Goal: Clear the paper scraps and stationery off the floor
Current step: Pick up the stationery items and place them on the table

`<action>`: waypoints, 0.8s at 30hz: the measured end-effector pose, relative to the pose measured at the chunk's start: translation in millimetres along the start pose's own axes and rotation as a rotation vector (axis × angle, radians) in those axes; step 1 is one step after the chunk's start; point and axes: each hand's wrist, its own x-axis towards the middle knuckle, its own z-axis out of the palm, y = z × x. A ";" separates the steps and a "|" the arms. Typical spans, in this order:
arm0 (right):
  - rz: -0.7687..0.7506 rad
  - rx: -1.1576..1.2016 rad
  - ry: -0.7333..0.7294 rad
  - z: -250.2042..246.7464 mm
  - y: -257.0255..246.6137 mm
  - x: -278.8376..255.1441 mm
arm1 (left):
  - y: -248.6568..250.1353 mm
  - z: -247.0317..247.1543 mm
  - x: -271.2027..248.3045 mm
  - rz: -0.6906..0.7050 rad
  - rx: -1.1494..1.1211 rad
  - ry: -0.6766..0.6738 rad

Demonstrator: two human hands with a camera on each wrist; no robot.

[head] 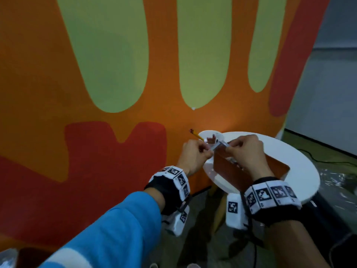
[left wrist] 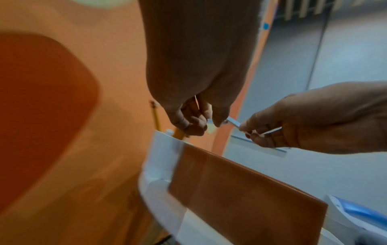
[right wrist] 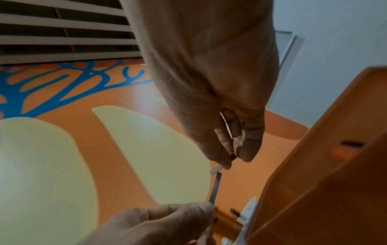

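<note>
A big wall (head: 170, 117) painted orange with green and red shapes fills most of the head view. In front of it stands a round white table (head: 301, 167), and on the table sits an orange-brown box (head: 229, 171) with an open top. Behind the box is a white cup (head: 209, 135) with a yellow pencil (head: 197, 134) leaning out of it.

Above the box both hands meet. The left hand (head: 195, 155) has its fingers curled and pinches one end of a thin pale paper strip (head: 220, 145). The right hand (head: 245, 153) pinches the other end between thumb and fingers (right wrist: 225, 140), so the strip is stretched between them, in the air over the near edge of the box. In the right wrist view the strip seems to be in two pieces, but the blur makes this unsure. Both wrists wear black bands with white marker tags.
</note>
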 end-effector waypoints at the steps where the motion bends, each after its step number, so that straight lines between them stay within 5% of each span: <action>1: 0.048 -0.003 0.025 -8.5 10.5 5.3 | 8.1 13.4 5.9 0.027 0.014 -0.023; 5: 0.177 -0.025 0.096 -23.7 41.8 15.6 | 29.1 55.6 28.1 0.084 0.094 -0.094; 12: 0.304 -0.077 -0.030 -17.5 67.2 25.4 | 20.7 64.0 32.2 0.084 0.147 -0.105; 19: 0.061 0.077 -0.118 -11.7 25.0 12.2 | 2.4 9.0 5.3 0.076 0.082 -0.074; 24: -0.089 0.193 -0.313 22.0 -22.5 -10.1 | -22.2 -52.1 -24.9 0.024 0.073 -0.072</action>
